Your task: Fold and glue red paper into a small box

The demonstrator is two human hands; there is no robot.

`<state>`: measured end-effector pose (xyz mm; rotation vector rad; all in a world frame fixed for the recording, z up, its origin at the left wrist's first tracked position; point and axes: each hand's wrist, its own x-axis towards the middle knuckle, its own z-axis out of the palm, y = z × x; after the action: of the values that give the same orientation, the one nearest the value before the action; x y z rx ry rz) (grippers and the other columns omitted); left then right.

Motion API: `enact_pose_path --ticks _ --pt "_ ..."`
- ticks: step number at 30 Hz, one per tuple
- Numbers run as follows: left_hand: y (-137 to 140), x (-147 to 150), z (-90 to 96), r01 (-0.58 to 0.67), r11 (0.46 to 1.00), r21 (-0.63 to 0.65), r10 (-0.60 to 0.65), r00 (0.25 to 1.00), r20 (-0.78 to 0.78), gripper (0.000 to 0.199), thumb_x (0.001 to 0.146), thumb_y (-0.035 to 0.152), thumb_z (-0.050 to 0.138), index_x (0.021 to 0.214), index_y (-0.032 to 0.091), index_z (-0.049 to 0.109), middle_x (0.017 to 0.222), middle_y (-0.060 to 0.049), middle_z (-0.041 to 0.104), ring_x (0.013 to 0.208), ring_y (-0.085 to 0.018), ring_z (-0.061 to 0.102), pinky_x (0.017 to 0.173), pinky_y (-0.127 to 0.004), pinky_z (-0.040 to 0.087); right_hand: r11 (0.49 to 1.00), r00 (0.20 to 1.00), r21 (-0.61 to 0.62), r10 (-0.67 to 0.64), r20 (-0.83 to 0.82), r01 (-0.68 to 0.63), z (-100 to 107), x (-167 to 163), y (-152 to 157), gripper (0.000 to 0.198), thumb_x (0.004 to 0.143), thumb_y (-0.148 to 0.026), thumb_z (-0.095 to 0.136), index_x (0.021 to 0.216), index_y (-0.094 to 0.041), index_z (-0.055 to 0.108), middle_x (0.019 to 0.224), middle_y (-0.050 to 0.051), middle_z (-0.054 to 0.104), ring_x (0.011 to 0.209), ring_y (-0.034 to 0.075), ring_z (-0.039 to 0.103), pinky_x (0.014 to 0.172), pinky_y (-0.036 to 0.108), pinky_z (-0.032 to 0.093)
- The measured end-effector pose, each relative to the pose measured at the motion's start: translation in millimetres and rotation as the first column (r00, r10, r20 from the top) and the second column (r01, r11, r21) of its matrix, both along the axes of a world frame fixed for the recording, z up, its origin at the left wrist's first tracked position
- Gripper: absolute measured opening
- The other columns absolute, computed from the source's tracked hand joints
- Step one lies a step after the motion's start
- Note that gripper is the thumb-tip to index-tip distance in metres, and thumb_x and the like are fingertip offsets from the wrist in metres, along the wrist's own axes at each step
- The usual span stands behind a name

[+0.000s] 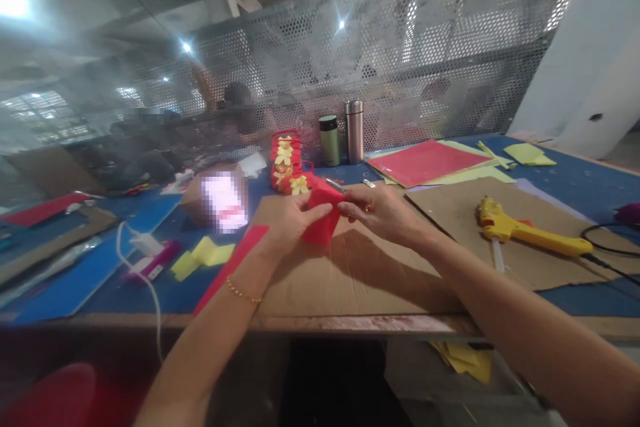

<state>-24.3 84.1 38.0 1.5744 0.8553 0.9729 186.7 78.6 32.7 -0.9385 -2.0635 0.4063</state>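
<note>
The bare left hand [285,220] is angling inward, thumb laid flat, gripping a folded, bright-red, paper-like piece [321,232] above flat brown cardboard [375,280]; the bare right hand [375,209], fingers curling, is pinching its right edge.

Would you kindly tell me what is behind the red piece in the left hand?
Beyond the red piece are red items with yellow flowers, a green bottle and a silver bottle; whatever it directly covers cannot be seen.
</note>
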Motion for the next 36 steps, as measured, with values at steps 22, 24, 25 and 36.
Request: enact_pose_path --ticks 22,24,25,36 --pt "-11.0 -1.3 7.6 0.229 0.973 0.039 -0.212 0.944 -0.254 0.025 0.078 0.038 0.08 0.087 0.015 0.08 0.077 -0.002 0.069 0.07 -0.012 0.057 0.065 -0.024 0.044 0.915 0.992 0.385 0.089 0.094 -0.119 7.8 11.9 1.6 0.025 0.1 -0.021 0.047 0.108 -0.025 0.07 0.136 0.011 0.064 0.124 0.026 0.058 0.105 0.048 0.045" --pt "-9.5 -3.0 7.0 0.284 0.958 0.04 -0.261 0.922 -0.286 0.023 0.078 0.037 0.08 0.085 0.015 0.079 0.075 -0.001 0.067 0.069 -0.011 0.056 0.063 -0.024 0.042 0.913 0.983 0.371 0.129 0.134 -0.17 6.9 11.7 2.1 0.02 0.1 -0.02 0.047 0.098 -0.023 0.067 0.126 0.012 0.067 0.122 0.025 0.059 0.104 0.047 0.044" --pt "-8.8 -4.0 7.4 0.31 0.95 0.035 -0.286 0.911 -0.298 0.023 0.078 0.037 0.081 0.083 0.015 0.079 0.074 0.0 0.067 0.069 -0.011 0.055 0.062 -0.023 0.042 0.912 0.98 0.367 0.144 0.136 -0.184 6.7 12.6 2.6 0.017 0.099 -0.019 0.048 0.095 -0.023 0.064 0.119 0.011 0.069 0.12 0.025 0.06 0.104 0.046 0.044" --pt "-1.0 -13.9 8.7 0.422 0.896 -0.14 -0.444 0.829 -0.34 0.023 0.076 0.038 0.085 0.085 0.017 0.084 0.075 -0.003 0.073 0.067 -0.012 0.058 0.063 -0.023 0.047 0.97 0.96 0.153 0.148 0.237 -0.187 11.9 14.4 -3.0 0.014 0.098 -0.026 0.048 0.088 -0.022 0.058 0.094 0.007 0.069 0.09 0.021 0.059 0.089 0.038 0.04"
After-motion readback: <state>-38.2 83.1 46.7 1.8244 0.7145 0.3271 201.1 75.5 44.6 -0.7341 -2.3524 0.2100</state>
